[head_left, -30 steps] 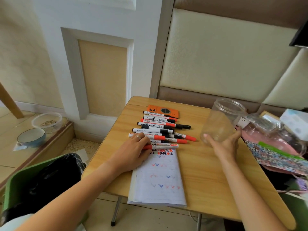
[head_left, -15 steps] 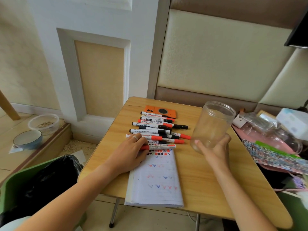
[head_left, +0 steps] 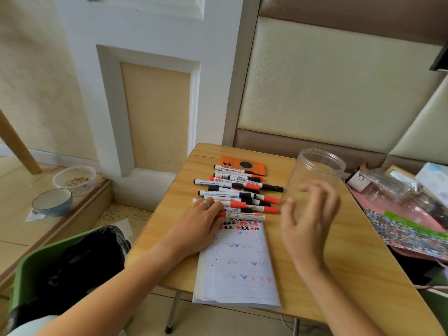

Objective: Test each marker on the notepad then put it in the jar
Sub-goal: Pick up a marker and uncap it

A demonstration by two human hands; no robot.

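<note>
Several red- and black-capped markers (head_left: 236,187) lie in a row on the wooden table (head_left: 344,263), just beyond the notepad (head_left: 240,270), whose page carries red, blue and black test marks. My left hand (head_left: 197,230) rests on the left ends of the nearest markers, fingertips on the red marker (head_left: 244,216) at the notepad's top edge. A clear, empty plastic jar (head_left: 320,166) stands upright to the right of the markers. In front of the jar my right hand (head_left: 308,221) is blurred, with its fingers spread and holding nothing.
An orange phone case (head_left: 242,164) lies behind the markers. Bags and packets (head_left: 400,214) crowd the table's right edge. Left of the table stands a green bin with a black liner (head_left: 72,263). A blue bowl (head_left: 52,202) and a clear tub (head_left: 74,177) sit on the floor step.
My right hand carried the jar left toward the markers, set it upright on the table and let go. My left hand stayed on the markers.
</note>
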